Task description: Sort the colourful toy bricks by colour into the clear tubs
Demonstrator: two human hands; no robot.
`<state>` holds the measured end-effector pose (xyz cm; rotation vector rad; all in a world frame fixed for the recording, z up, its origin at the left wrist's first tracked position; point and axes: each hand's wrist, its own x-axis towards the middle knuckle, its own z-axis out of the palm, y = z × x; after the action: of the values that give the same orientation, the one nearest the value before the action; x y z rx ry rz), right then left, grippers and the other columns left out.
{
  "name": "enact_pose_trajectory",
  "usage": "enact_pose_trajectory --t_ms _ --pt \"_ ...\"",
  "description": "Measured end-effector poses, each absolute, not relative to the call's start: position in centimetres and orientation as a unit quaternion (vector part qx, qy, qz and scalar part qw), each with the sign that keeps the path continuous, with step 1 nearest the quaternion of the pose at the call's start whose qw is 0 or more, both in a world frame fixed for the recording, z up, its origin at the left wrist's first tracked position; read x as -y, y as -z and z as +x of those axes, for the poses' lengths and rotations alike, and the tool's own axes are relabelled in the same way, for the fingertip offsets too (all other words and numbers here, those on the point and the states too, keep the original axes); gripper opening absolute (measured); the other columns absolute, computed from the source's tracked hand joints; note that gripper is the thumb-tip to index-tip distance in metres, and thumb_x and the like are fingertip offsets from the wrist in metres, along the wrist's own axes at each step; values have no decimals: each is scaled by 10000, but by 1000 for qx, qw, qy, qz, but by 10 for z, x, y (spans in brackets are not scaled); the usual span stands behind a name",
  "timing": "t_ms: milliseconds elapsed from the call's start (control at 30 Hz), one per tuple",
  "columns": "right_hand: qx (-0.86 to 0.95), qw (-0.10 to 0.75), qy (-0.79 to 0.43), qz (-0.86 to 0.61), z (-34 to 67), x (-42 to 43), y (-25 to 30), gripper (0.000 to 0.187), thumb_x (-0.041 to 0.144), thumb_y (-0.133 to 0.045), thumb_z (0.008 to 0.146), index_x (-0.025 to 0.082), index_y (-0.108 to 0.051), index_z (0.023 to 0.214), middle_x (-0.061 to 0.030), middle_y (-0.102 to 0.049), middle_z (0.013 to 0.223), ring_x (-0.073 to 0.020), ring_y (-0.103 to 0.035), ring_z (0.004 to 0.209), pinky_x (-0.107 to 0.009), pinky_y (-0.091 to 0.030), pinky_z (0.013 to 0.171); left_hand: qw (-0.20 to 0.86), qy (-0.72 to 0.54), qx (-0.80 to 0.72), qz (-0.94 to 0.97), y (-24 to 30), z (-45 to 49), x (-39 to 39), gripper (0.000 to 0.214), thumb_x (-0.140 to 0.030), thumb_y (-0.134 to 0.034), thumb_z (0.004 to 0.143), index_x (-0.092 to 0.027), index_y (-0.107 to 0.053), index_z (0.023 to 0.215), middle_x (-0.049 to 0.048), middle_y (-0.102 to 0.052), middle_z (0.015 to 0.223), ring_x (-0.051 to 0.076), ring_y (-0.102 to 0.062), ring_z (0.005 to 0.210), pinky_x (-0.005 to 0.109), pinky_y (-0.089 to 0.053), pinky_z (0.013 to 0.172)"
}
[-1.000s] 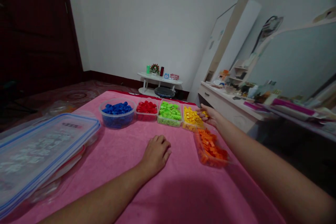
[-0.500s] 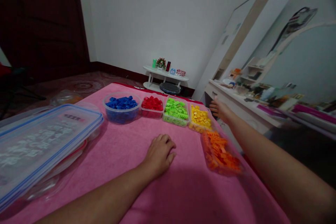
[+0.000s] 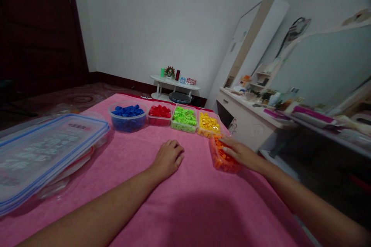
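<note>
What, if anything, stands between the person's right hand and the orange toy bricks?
Nothing visible: the right hand has its fingers over the orange toy bricks, and their clear container is uncovered. The stacked lids lie at the table's left.

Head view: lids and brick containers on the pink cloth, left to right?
Stack of lids → round tub of blue bricks → box of red bricks → box of green bricks → box of yellow bricks → box of orange bricks.
</note>
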<state>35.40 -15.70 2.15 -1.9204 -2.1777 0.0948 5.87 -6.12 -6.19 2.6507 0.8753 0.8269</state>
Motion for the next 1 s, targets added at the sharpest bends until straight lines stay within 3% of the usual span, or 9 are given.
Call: enact_pose_trajectory --t_ms 100,233,433,633,767,900,1000 --pt "732 104 12 -673 351 148 -12 548 483 -364 905 160 -505 1324 -123 -479 1388 -273 -387 1319 -458 -272 1107 112 -282 -301 904 63 59 62 207 -281 -510 853 -196 -648 982 76 -571 987 218 -502 948 361 -405 841" --pt "711 109 45 -693 345 130 -7 500 437 -289 936 179 -531 1289 -119 -518 1351 -266 -447 1275 -455 -337 1071 116 -281 -297 905 64 58 61 217 -285 -491 865 -202 -647 991 75 -572 980 215 -504 945 359 -406 843" --pt "715 72 39 -694 338 162 -1 629 522 -280 925 139 -386 1413 -129 -351 1469 -269 -262 1383 -475 -171 1145 122 -286 -299 902 65 58 60 214 -290 -507 855 -208 -646 996 71 -572 1000 218 -498 959 362 -407 848" --pt "701 43 -3 -712 328 191 -11 656 599 -250 907 226 -334 1440 -68 -239 1519 -272 -136 1413 -541 -107 1134 123 -278 -306 902 64 58 61 218 -293 -506 854 -202 -652 989 78 -568 995 219 -495 961 370 -407 858" --pt "672 83 -61 -734 327 175 -13 693 641 -267 882 228 -353 1431 -83 -267 1507 -301 -172 1402 -598 -102 1109 124 -279 -303 903 62 58 62 226 -287 -496 860 -200 -652 998 82 -569 998 220 -496 963 372 -407 857" --pt "678 137 -72 -719 325 161 -10 680 616 -275 892 193 -400 1409 -85 -308 1492 -275 -222 1395 -528 -96 1138 130 -278 -300 903 61 57 62 227 -281 -500 855 -195 -653 1000 84 -572 993 224 -500 958 375 -408 855" --pt "673 182 -48 -715 325 164 -17 654 589 -315 889 158 -485 1349 -101 -430 1428 -268 -349 1344 -453 -199 1134 131 -278 -302 902 60 57 63 221 -281 -507 853 -196 -650 998 84 -569 999 227 -498 965 376 -405 858"
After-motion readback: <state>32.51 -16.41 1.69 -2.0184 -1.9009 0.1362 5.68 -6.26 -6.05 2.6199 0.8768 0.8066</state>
